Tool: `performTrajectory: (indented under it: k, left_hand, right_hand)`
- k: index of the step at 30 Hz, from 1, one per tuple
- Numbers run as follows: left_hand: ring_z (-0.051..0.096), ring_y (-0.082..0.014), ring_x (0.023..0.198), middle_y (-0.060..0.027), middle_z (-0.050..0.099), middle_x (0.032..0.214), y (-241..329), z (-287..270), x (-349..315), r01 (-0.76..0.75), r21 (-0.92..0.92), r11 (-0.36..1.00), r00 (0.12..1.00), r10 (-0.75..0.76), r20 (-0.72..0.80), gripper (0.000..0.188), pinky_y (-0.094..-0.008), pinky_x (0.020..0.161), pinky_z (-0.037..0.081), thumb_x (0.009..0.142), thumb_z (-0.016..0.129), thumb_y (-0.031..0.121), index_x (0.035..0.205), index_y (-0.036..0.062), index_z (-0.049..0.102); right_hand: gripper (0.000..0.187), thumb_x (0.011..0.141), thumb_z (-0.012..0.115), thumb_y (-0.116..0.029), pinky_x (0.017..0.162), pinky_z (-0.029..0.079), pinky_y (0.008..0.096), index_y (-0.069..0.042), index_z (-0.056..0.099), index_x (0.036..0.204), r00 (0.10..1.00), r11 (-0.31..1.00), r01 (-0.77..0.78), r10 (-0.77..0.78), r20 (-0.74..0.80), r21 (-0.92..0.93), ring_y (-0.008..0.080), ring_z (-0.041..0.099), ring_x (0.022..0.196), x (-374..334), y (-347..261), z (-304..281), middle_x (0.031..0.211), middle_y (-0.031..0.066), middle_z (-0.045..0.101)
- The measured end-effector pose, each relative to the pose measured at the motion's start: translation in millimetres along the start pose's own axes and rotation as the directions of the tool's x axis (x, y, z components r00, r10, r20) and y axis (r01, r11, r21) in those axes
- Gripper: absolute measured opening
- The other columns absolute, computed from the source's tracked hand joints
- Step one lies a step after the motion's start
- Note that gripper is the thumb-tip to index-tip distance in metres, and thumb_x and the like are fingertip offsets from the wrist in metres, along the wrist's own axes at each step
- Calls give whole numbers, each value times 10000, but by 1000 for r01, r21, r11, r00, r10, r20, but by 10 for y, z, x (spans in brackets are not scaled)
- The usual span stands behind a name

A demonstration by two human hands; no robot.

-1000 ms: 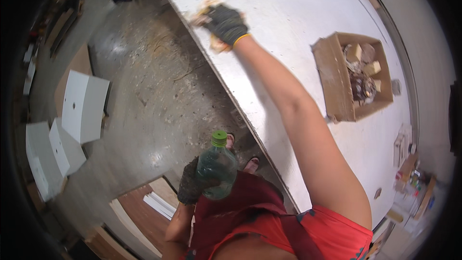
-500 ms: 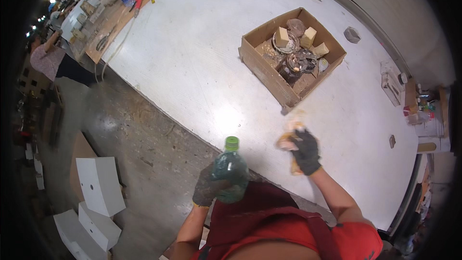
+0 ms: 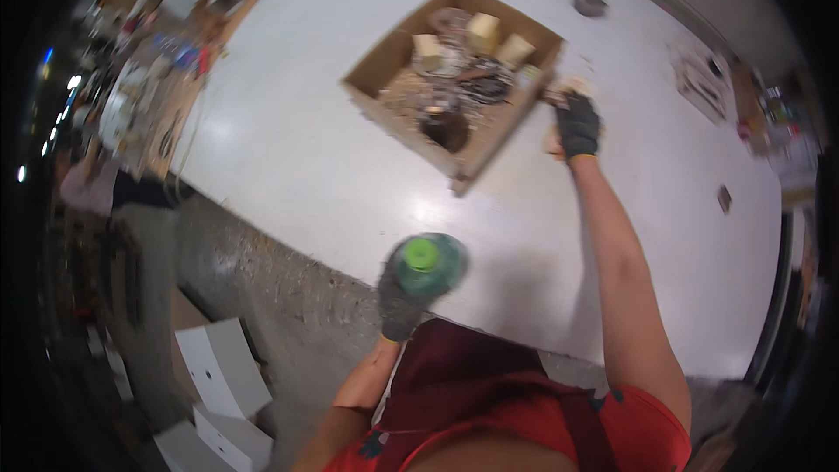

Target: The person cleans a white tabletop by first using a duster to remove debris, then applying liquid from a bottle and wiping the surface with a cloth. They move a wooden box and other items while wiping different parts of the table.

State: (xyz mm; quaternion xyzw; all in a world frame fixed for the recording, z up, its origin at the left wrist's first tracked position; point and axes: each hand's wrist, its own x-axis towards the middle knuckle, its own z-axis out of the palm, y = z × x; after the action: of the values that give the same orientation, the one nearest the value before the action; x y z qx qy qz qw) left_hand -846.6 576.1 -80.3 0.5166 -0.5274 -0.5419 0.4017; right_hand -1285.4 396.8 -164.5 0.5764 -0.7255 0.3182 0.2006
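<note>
My left hand (image 3: 400, 313), in a dark glove, grips a green plastic bottle (image 3: 443, 269) with a bright green cap, at the table's near edge. The cap end points up toward me. Stretched far forward, my right hand (image 3: 578, 127), gloved too, presses a crumpled, stained pale rag (image 3: 553, 144) on the white tabletop (image 3: 297, 105). It lies just beside the right wall of a shallow cardboard box (image 3: 384, 122). Inside that box are several pale yellow blocks (image 3: 482, 33), a dark jar (image 3: 444, 129) and a tangle of dirty items, blurred by motion.
A grey lump (image 3: 590, 4) sits at the far edge of the table, and a small brown piece (image 3: 724, 199) at the right. White boxes (image 3: 223, 367) stand on the floor at lower left. A person (image 3: 92, 183) is at the far left near a cluttered bench.
My right hand has slid forward with the rag, from the near side of the box to its right side. The bottle has moved over the table edge and tipped toward me. My view has shifted.
</note>
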Motion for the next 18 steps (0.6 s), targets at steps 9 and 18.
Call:
performTrajectory:
  k: [9, 18]
  left_hand:
    - [553, -234, 1080, -102, 568, 1210, -22, 13, 8, -3, 230, 973, 957, 70, -282, 785, -372, 922, 462, 577, 833, 60, 1272, 35, 468]
    - [459, -294, 1258, -162, 458, 1371, 430, -714, 271, 131, -278, 952, 980, -82, 183, 811, -415, 1059, 365, 753, 743, 200, 1427, 35, 323]
  right_hand:
    - [283, 799, 576, -217, 982, 402, 422, -165, 660, 1065, 625, 805, 347, -581, 521, 482, 262, 517, 1150, -1711, -1340, -2189, 1156, 53, 614]
    - [358, 849, 624, -178, 977, 429, 377, -25, 601, 1171, 901, 878, -325, 400, 167, -351, 308, 549, 1135, -1616, 1324, -2427, 1206, 132, 608]
